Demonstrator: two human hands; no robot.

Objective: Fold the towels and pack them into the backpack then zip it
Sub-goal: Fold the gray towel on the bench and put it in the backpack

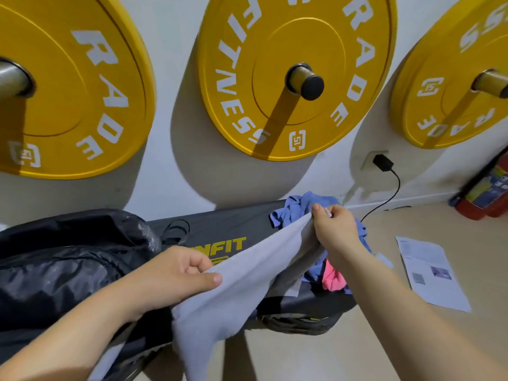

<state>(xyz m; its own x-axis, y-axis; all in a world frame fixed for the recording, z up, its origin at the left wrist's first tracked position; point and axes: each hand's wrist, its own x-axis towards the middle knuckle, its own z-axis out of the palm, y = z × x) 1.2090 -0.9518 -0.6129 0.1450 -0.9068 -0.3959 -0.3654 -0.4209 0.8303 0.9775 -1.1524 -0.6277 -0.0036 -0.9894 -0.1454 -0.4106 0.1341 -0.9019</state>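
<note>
A pale grey towel (242, 284) is stretched between my two hands above a black workout bench (217, 226). My left hand (176, 276) pinches its near corner between thumb and curled fingers. My right hand (334, 229) pinches the far corner, held higher. The rest of the towel hangs down over the bench's front edge. The black backpack (60, 268) lies on the bench's left end, beside my left hand. A crumpled blue towel (299, 207) and a pink towel (334, 279) are heaped on the bench's right end, partly hidden by my right arm.
Three yellow weight plates (297, 75) hang on pegs on the white wall behind the bench. A black charger (382, 162) is plugged in, its cable trailing to the floor. A paper sheet (431, 273) lies on the floor at right. A red fire extinguisher (486, 193) stands in the corner.
</note>
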